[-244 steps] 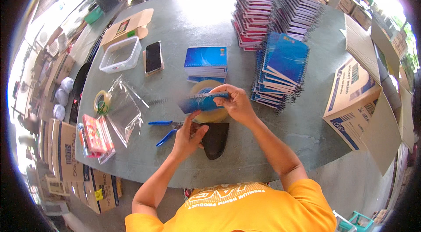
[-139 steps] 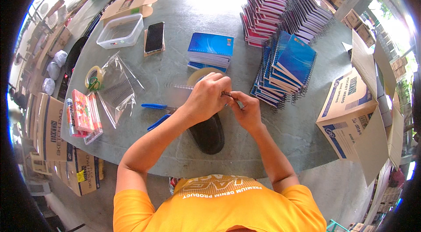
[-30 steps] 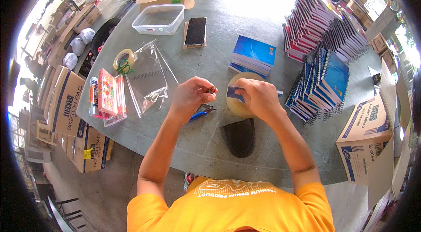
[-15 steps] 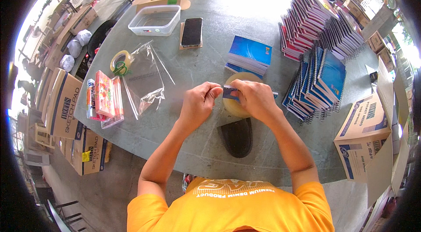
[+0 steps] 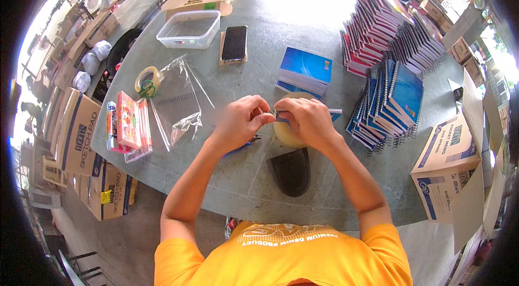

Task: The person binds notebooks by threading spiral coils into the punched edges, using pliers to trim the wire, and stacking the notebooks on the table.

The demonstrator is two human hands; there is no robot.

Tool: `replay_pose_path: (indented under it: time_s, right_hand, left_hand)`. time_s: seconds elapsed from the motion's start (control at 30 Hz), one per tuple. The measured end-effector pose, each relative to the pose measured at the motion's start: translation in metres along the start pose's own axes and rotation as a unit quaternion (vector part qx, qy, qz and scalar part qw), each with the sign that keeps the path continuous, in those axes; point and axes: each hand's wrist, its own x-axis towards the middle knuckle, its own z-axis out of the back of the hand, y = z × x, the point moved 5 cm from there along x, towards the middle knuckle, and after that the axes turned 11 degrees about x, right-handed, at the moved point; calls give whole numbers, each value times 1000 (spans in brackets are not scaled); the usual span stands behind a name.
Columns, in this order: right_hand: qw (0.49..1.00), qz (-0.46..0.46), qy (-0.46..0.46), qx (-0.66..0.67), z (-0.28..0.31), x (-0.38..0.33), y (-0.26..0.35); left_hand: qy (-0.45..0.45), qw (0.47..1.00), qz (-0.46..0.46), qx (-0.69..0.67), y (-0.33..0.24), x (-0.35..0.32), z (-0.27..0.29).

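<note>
My right hand (image 5: 305, 118) is closed around a small blue spiral notebook (image 5: 335, 115), whose end sticks out to the right. My left hand (image 5: 243, 122) is curled with thumb and fingers bent together beside the notebook's left end; what they pinch is too small to make out. Under my left hand shows a blue-handled tool (image 5: 238, 149) with a dark tip; whether that hand holds it is hidden. Beneath my right hand lies a wide yellowish tape roll (image 5: 285, 136). Close in front of me is a black rounded pad (image 5: 290, 172).
Blue notebooks (image 5: 305, 67) lie stacked beyond my hands. Piles of blue (image 5: 403, 91) and red (image 5: 367, 48) spiral notebooks stand right, beside an open carton (image 5: 446, 145). Leftward lie clear plastic (image 5: 181, 102), scissors (image 5: 147, 89), a phone (image 5: 234, 44) and a plastic tub (image 5: 189, 29).
The blue-handled tool has come into sight under my left hand. My left fingers have loosened slightly, and my right hand has shifted a little, showing more of the notebook's right end.
</note>
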Motion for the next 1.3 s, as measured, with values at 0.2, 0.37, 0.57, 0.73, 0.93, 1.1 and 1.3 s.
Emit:
replay_pose_path:
  time_s: [0.2,0.37,0.57,0.73,0.93,1.1,1.3]
  right_hand:
    - [999,-4,28,25,1,2,2]
    - [995,-51,78,25,4,-3,1]
    - [988,-96,122,16,-1,5,6]
    - [996,31,-56,58,12,4,1]
    - [991,-32,-36,128,3,3,-8]
    - [995,-42,-63,70,12,7,5]
    - [966,-220,-89,104,46,-34,-52]
  left_hand:
    - [-33,999,-40,7,2,-2,-2]
    - [-92,993,-59,39,-2,-1,-7]
    - [-86,992,-73,47,15,-5,-8]
    - [-52,997,-40,41,-4,0,1]
    - [-147,964,-156,154,-20,-2,5]
    - [51,942,-178,279,-15,-50,-82]
    - [189,979,-71,34,-13,-72,-117]
